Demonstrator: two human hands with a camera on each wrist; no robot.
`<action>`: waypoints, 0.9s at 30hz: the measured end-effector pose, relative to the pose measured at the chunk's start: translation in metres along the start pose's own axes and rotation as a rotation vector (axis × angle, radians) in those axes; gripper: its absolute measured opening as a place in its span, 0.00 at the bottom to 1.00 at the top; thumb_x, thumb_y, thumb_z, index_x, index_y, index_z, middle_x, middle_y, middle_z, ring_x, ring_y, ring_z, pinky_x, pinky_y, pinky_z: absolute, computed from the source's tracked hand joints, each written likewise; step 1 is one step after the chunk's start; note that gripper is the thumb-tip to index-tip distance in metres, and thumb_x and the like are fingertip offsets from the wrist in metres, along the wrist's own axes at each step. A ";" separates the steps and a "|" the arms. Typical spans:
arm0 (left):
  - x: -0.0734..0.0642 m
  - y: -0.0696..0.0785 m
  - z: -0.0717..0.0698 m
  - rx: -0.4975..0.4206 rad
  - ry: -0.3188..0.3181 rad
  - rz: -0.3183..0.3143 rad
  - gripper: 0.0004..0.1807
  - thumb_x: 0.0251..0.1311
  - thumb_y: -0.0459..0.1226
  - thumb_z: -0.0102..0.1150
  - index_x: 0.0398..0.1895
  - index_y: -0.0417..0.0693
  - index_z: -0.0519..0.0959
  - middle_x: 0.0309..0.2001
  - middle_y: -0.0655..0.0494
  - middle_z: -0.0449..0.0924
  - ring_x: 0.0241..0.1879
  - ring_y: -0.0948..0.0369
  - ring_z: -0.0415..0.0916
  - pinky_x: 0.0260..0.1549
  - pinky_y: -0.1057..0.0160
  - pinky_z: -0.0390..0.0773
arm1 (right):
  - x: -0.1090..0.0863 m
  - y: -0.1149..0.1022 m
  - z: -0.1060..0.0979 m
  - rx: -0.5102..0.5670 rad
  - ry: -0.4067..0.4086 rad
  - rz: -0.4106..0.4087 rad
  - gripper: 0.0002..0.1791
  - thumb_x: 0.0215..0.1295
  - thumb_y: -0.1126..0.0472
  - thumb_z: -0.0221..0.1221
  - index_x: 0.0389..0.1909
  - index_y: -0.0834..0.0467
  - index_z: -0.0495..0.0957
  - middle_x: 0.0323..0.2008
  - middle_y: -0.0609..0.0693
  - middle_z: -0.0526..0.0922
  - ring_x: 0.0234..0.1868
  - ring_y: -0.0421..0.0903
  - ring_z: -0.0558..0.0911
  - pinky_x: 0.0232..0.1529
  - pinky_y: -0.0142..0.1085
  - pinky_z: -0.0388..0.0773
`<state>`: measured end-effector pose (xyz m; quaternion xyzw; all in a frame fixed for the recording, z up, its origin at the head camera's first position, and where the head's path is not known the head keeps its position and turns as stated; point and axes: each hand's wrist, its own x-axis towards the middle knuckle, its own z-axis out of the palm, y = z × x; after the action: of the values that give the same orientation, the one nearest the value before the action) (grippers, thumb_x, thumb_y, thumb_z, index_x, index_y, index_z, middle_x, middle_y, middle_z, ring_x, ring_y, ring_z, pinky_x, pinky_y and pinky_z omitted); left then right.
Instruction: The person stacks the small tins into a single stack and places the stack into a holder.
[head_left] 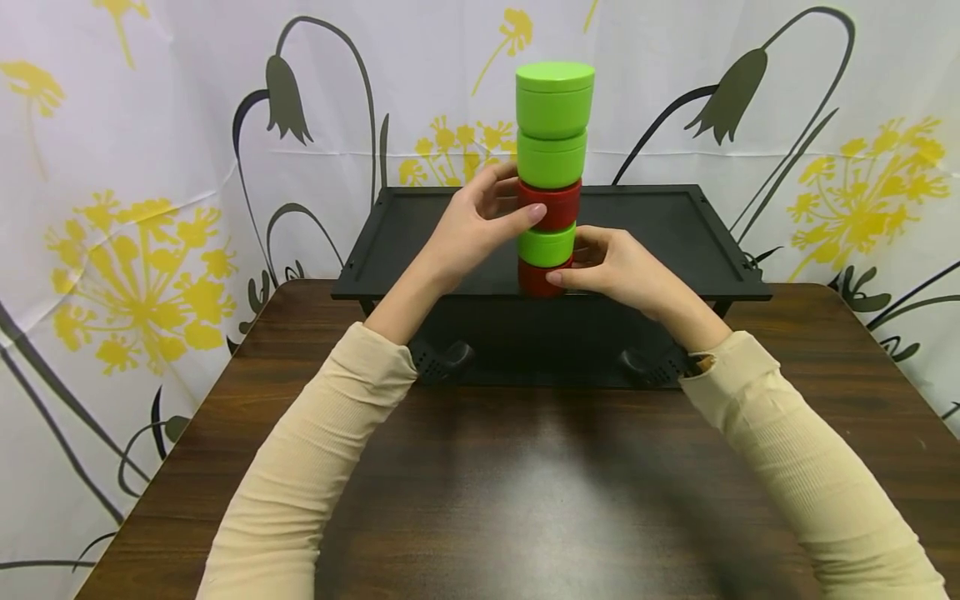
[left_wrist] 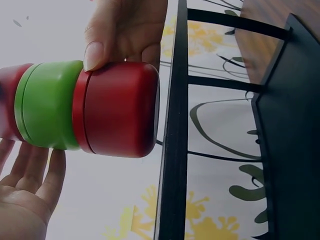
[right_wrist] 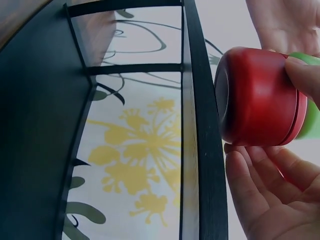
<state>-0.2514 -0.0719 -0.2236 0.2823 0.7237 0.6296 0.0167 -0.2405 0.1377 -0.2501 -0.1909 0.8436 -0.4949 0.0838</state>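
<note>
An upright stack of round tubs stands in front of me in the head view. From the top come a green tub (head_left: 555, 100), a second green tub (head_left: 552, 158), a red tub (head_left: 561, 204), a third green tub (head_left: 546, 247) and a red bottom tub (head_left: 536, 279). My left hand (head_left: 480, 212) grips the upper red tub, thumb in front and fingers behind. Lower down, my right hand (head_left: 615, 267) holds the bottom red tub (left_wrist: 120, 107) between thumb and fingers. Its base is at the shelf; whether they touch I cannot tell.
A black raised shelf (head_left: 450, 242) with a low rim stands at the back of the brown wooden table (head_left: 555, 500). Thin black bars (left_wrist: 225, 82) show beneath its top in the wrist views. Behind hangs a white flower-patterned curtain (head_left: 450, 50).
</note>
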 end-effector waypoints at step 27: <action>0.015 -0.012 -0.004 0.023 0.029 -0.021 0.31 0.64 0.39 0.55 0.71 0.56 0.61 0.67 0.53 0.67 0.65 0.58 0.68 0.62 0.57 0.71 | 0.021 0.007 -0.005 -0.041 -0.002 0.027 0.32 0.62 0.54 0.63 0.65 0.59 0.67 0.62 0.57 0.74 0.62 0.55 0.74 0.62 0.51 0.71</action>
<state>-0.2696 -0.0699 -0.2287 0.2655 0.7341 0.6249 0.0096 -0.2628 0.1358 -0.2527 -0.1818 0.8558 -0.4763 0.0873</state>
